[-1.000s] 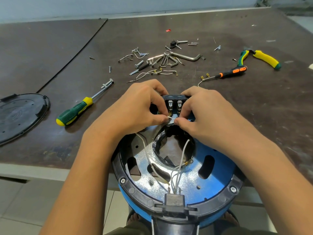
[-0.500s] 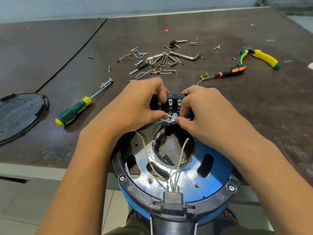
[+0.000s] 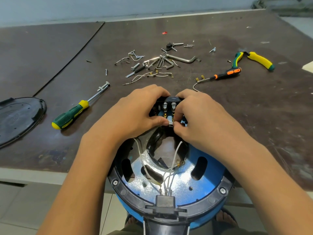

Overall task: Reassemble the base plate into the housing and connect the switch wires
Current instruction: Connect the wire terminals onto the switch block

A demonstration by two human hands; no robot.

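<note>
At the far rim of the round blue housing [image 3: 211,168], the left hand [image 3: 135,114] curls round the black switch block with metal terminals [image 3: 169,105]. The right hand [image 3: 201,116] pinches a thin white wire [image 3: 169,122] against it. Best to brace the block and push the connector on straight.

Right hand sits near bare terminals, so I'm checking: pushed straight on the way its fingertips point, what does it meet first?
Probably the left hand, its thumb just across the wire end the right hand pinches below the switch; depth unclear.
</note>
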